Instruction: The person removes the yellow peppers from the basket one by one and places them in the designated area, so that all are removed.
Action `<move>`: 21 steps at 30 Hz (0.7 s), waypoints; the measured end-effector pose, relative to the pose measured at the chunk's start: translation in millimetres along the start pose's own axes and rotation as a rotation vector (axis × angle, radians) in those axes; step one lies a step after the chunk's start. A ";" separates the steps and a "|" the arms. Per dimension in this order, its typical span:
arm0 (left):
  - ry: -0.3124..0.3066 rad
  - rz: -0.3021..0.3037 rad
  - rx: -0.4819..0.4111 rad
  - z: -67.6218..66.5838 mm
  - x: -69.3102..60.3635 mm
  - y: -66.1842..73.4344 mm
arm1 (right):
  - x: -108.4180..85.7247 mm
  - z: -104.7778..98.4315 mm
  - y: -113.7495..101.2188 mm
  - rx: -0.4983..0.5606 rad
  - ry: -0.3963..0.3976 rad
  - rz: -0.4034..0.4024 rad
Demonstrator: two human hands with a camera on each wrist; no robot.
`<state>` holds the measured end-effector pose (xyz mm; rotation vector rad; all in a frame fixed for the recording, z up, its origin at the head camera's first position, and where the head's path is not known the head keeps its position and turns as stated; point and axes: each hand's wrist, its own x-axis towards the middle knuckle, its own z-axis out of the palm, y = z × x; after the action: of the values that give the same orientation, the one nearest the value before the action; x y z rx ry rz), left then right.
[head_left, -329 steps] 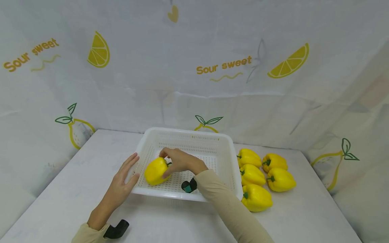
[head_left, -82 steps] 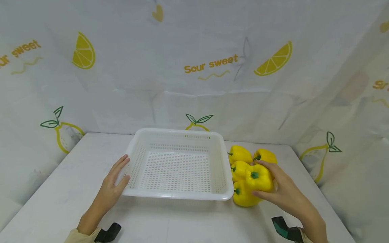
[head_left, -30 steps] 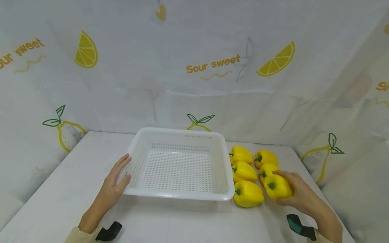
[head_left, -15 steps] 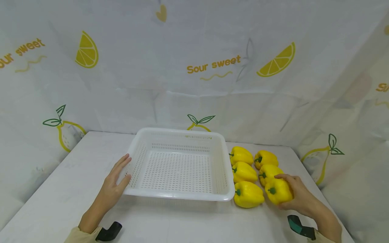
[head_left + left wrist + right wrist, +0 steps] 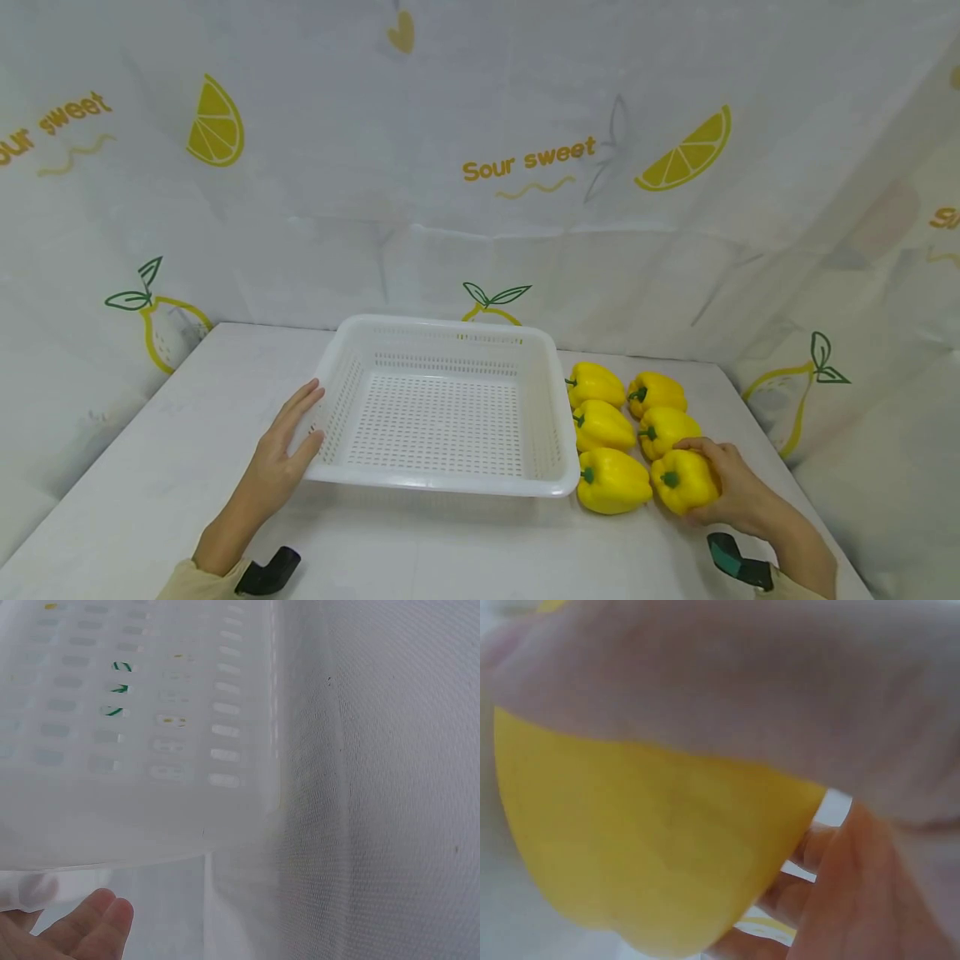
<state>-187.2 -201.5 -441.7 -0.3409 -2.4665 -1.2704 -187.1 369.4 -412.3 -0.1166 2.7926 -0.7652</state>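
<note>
A white perforated plastic basket (image 5: 442,482) stands on the table with nothing in it. Along its left rim lies my left hand (image 5: 272,471), fingers fairly straight and thumb apart, touching the side. In the left wrist view the basket's slotted wall (image 5: 112,817) rises beyond the fingertips (image 5: 112,922). My right hand (image 5: 738,493) holds a yellow bell pepper (image 5: 681,482) at the near right, fingers over its top and thumb at its near side. That pepper (image 5: 645,840) fills much of the right wrist view. It appears to rest on the table, its green stem facing left.
Several more yellow bell peppers stand right of the basket: a column of three beside its wall, with the nearest pepper (image 5: 613,481) in front, and two (image 5: 656,393) behind the held one. A white lemon-print cloth (image 5: 420,250) hangs behind the white table (image 5: 450,550).
Over the last second my right hand has lowered the bell pepper slightly toward me, to the front of the right column. Earlier, a pepper lay in the basket. My left hand stays at the rim.
</note>
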 end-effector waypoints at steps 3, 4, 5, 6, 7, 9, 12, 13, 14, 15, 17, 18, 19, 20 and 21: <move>-0.004 -0.005 -0.004 0.0 0.2 -0.6 | 0.4 0.7 -0.5 0.007 -0.012 0.006; -0.005 -0.006 -0.004 0.0 0.2 -0.9 | 0.4 0.8 -0.8 0.011 -0.017 0.007; -0.006 -0.007 -0.005 0.1 0.3 -1.1 | 0.6 0.9 -1.1 0.016 -0.022 0.009; -0.006 -0.008 -0.006 0.1 0.4 -1.3 | 0.5 0.7 -2.0 0.021 -0.027 0.017; -0.006 -0.008 -0.006 0.1 0.4 -1.3 | 0.5 0.8 -2.2 0.026 -0.034 0.020; -0.006 -0.009 -0.007 0.2 0.5 -1.2 | 0.2 1.0 -2.7 0.034 -0.048 0.023; -0.003 -0.006 -0.007 0.2 0.5 -0.9 | -0.8 0.6 -3.0 0.039 -0.063 0.021; -0.002 -0.005 -0.007 0.2 0.4 -0.8 | -1.2 0.4 -2.9 0.038 -0.066 0.014; -0.001 -0.004 -0.007 0.1 0.4 -0.9 | -1.5 0.2 -2.6 0.038 -0.067 0.004; 0.000 -0.002 -0.007 0.1 0.3 -1.0 | -1.8 -0.2 -2.2 0.037 -0.068 -0.004; 0.002 -0.001 -0.008 0.2 0.3 -1.4 | -2.2 -1.4 -1.4 0.033 -0.070 -0.005; 0.002 -0.001 -0.008 0.2 0.2 -1.5 | -2.8 -1.7 -0.8 0.028 -0.066 -0.004; 0.001 -0.002 -0.008 0.2 0.2 -1.5 | -3.4 -2.0 -0.2 0.018 -0.062 -0.001; 0.001 -0.003 -0.008 0.3 0.2 -1.6 | -4.0 -2.3 0.5 0.011 -0.058 0.005; 0.001 -0.004 -0.009 0.3 0.2 -1.7 | -4.5 -2.7 1.2 0.004 -0.055 0.012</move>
<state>-188.1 -202.2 -443.1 -0.3377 -2.4633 -1.2831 -183.4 372.3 -409.7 -0.1192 2.7371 -0.7527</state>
